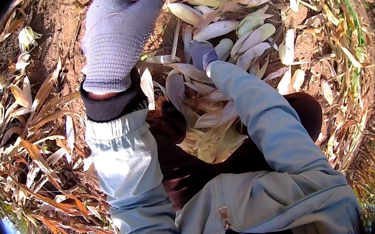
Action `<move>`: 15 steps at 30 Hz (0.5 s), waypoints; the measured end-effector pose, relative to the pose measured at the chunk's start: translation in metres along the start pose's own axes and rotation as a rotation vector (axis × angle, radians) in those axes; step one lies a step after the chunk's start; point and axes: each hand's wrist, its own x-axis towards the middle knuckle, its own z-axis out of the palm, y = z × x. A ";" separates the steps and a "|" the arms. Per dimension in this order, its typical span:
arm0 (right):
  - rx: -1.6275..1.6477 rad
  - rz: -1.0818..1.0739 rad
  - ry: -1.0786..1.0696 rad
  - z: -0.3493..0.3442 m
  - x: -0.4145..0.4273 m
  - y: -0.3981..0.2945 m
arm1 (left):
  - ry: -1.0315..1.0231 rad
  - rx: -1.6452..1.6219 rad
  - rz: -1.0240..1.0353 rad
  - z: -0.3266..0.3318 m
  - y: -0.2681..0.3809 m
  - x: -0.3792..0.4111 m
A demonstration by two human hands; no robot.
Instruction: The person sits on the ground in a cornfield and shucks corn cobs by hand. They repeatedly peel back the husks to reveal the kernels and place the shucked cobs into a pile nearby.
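My left hand (116, 38), in a grey knitted glove, is raised close to the camera. Its thumb stands away from the fingers, whose tips are cut off by the top edge, so anything held there is hidden. Lower down, my right hand (203, 55), gloved in grey too, reaches into a pile of corn ears in pale husks (217, 29). It touches the pile beside an ear (224, 47); its fingers are mostly hidden, and whether they grip an ear cannot be told. Loose dry husks (215, 115) lie between my legs, below the right hand.
Dry corn stalks and leaves (38, 151) cover the ground at left. More stalks (342, 40), some green, lie along the right. A husk-covered ear (286, 47) lies apart on the brown soil (308, 47). My dark-trousered knee (306, 112) is bent at right.
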 end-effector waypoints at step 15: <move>0.268 0.038 0.305 -0.038 0.015 -0.007 | -0.002 -0.007 -0.044 -0.005 0.003 0.006</move>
